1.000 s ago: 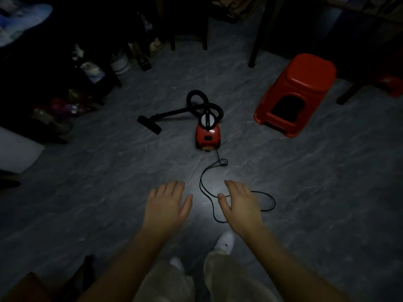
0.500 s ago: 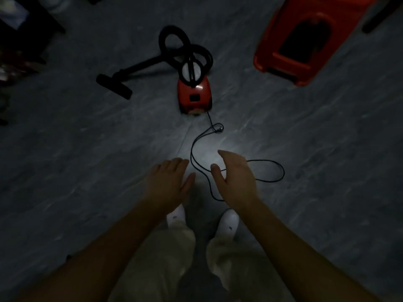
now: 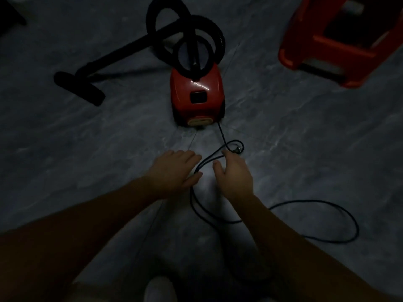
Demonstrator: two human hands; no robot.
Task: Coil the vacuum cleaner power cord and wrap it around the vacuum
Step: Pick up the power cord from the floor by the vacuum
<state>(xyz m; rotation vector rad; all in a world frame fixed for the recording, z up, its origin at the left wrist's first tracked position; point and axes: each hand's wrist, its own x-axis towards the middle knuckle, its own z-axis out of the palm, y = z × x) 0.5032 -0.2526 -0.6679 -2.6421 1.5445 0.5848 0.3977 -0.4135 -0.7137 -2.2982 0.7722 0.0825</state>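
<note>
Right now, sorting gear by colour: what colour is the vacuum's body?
The vacuum is red; head view.

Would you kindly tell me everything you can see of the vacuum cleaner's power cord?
The power cord is thin, black and looks rubbery. It leaves the near end of the red vacuum cleaner and lies slack on the grey floor in loose loops, its plug at a small curl. The left hand and right hand, both open, flank a doubled stretch; contact is unclear.

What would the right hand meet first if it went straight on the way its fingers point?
Probably the power cord, its small loop by the plug, just ahead of the right hand; height above the floor is unclear.
</note>
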